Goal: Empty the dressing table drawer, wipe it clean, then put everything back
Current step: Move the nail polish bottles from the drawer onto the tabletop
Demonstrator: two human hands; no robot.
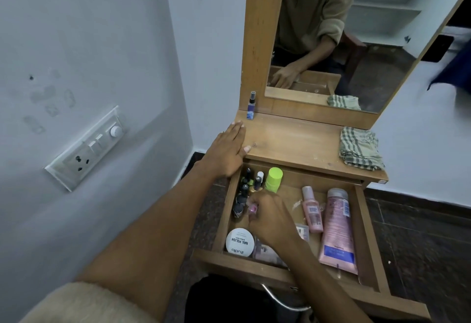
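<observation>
open wooden drawer (pixel 367 236) at lower centre of the frame, pulled out beneath the dressing table top (pixel 293 144). left hand (pixel 226 150) flat on the top's left edge, fingers straight, grasping nothing. right hand (pixel 271 217) down inside the drawer, fingers curled around a small pink-capped bottle (pixel 253 208), blurred. cluster of nail polish bottles (pixel 244 190) standing in the drawer's back left corner, green-capped bottle (pixel 273 179) just beside them. round white nail polish remover tub (pixel 239 242) at front left. small pink bottle (pixel 312 209) and large pink tube (pixel 337 231) lying toward the right side. checked cloth (pixel 360 148) folded on the top, right of centre; small spray bottle (pixel 251 105) upright by the mirror frame (pixel 262 29).
</observation>
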